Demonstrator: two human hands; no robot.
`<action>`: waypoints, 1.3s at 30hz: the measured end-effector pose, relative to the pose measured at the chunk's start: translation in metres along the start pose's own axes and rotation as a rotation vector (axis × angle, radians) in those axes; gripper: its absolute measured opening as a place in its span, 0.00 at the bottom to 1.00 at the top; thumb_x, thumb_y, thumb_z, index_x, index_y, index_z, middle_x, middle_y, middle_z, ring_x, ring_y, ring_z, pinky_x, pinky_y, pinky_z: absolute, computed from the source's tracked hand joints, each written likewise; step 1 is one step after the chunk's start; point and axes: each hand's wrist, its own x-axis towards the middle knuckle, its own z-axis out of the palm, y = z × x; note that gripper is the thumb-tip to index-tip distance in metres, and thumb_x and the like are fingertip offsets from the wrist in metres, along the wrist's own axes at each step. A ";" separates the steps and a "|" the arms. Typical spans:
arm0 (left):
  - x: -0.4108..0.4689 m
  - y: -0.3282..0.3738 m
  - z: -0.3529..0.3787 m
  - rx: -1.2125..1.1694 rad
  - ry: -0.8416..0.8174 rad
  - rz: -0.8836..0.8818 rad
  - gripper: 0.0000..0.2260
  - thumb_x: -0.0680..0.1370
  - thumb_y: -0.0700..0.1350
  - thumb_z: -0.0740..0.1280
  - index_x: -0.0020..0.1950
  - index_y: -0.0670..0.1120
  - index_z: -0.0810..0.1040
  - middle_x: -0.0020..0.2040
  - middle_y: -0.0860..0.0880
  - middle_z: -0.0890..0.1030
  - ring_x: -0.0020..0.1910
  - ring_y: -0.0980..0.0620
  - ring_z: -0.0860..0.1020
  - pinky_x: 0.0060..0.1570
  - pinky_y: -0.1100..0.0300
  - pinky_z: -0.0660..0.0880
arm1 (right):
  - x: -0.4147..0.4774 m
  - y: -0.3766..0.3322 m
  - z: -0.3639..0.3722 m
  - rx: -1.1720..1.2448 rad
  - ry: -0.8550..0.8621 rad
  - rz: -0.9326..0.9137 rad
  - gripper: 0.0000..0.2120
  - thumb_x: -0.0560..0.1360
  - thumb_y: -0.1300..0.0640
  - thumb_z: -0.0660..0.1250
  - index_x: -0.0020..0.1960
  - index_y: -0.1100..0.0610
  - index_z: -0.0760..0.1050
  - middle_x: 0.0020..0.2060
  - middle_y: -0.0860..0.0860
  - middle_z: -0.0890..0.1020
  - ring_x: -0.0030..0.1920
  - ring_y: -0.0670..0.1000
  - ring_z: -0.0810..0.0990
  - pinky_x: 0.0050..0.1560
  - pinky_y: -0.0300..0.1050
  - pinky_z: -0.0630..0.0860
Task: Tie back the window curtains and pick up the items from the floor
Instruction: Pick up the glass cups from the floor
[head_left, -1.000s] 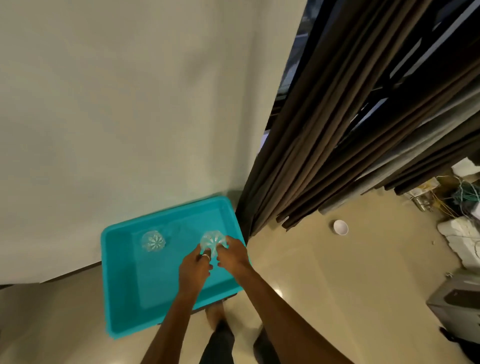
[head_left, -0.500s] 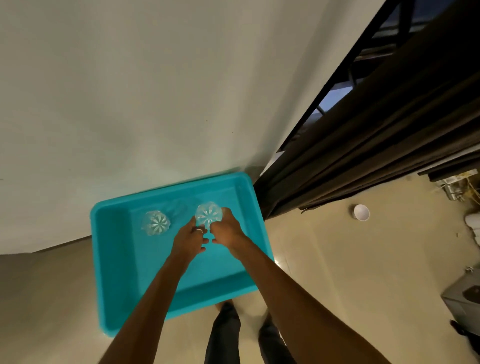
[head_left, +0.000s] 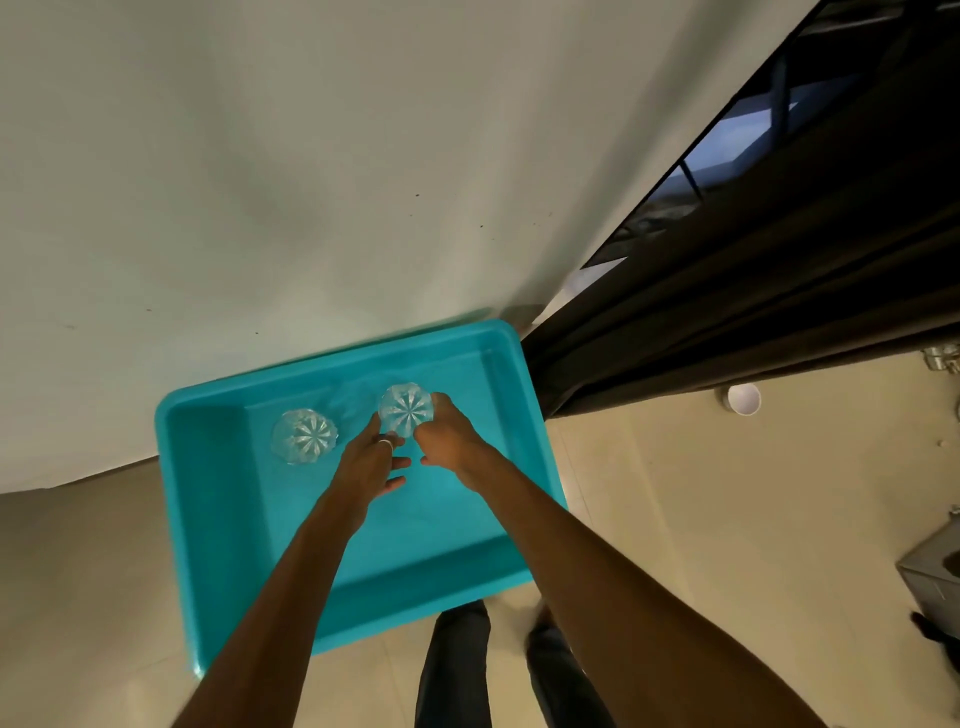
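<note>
A turquoise plastic tub (head_left: 218, 519) stands on the floor against the wall. One clear cut glass (head_left: 304, 435) stands inside it at the back left. A second clear glass (head_left: 405, 409) is low over the tub's back middle, with my right hand (head_left: 449, 441) wrapped around its right side. My left hand (head_left: 371, 462), wearing a ring, has its fingers spread and only a fingertip against the glass's left side. Dark brown curtains (head_left: 753, 291) hang loose to the floor at the right, beside the window. A small white cup (head_left: 744, 399) lies on the floor near their hem.
The pale wall (head_left: 311, 182) fills the upper left. Beige floor tiles (head_left: 727, 519) spread to the right. A grey box-like object (head_left: 935, 577) sits at the right edge and a metal item (head_left: 943, 358) near the curtain hem. My legs (head_left: 457, 670) stand at the tub's near rim.
The second glass has gone lower and further back in the tub. My left hand's fingers have loosened from it while my right hand keeps its hold.
</note>
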 end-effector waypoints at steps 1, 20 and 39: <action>0.000 0.000 0.001 -0.003 -0.005 -0.006 0.17 0.84 0.39 0.56 0.67 0.57 0.71 0.61 0.49 0.77 0.53 0.47 0.79 0.51 0.52 0.76 | 0.000 0.000 -0.001 0.002 -0.005 -0.005 0.20 0.77 0.56 0.63 0.69 0.54 0.68 0.62 0.55 0.77 0.58 0.56 0.79 0.57 0.59 0.81; -0.057 -0.001 0.034 0.008 0.019 -0.125 0.17 0.83 0.40 0.59 0.73 0.44 0.69 0.59 0.45 0.79 0.49 0.46 0.80 0.47 0.54 0.76 | -0.056 0.028 -0.039 0.067 0.089 0.064 0.25 0.78 0.58 0.62 0.74 0.54 0.64 0.68 0.53 0.71 0.61 0.56 0.78 0.60 0.55 0.80; -0.201 -0.011 0.173 0.210 -0.137 0.042 0.13 0.83 0.42 0.61 0.66 0.41 0.74 0.61 0.42 0.79 0.50 0.46 0.81 0.53 0.50 0.78 | -0.217 0.136 -0.142 0.471 0.409 0.129 0.17 0.80 0.56 0.67 0.68 0.53 0.72 0.63 0.50 0.75 0.59 0.53 0.78 0.60 0.52 0.81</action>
